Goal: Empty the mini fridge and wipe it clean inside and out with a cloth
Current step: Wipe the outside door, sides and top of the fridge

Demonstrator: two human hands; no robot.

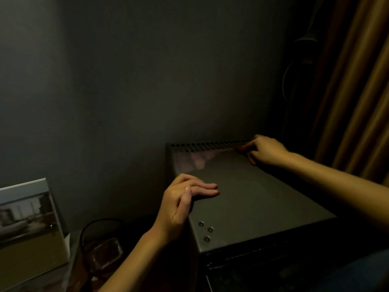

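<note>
While both hands are on top of the mini fridge (252,197), no cloth shows in view. The fridge stands in a dim corner, back near the wall, curtain (353,102) just to its right, door side toward the person and apparently shut.

Left hand (181,205): fingers (206,189) straight and flat on the top's left edge, thumb down over the side, holding nothing. Right hand (265,150) is at the rear right corner by the vent slots (206,144). Its fingers (246,147) are bent onto the top; can't tell if they hook the edge or pinch anything.

Risks, my read:
- If the hands tug the fridge forward, the cord (287,81) hanging in the corner behind could snag or pull taut.
- Contents may be inside and could shift.
- On the left, a glass jar (105,256) and a leaning picture canvas (29,224) sit near; a sideways shove could knock them.
- Fingertips could catch in the slots.
</note>
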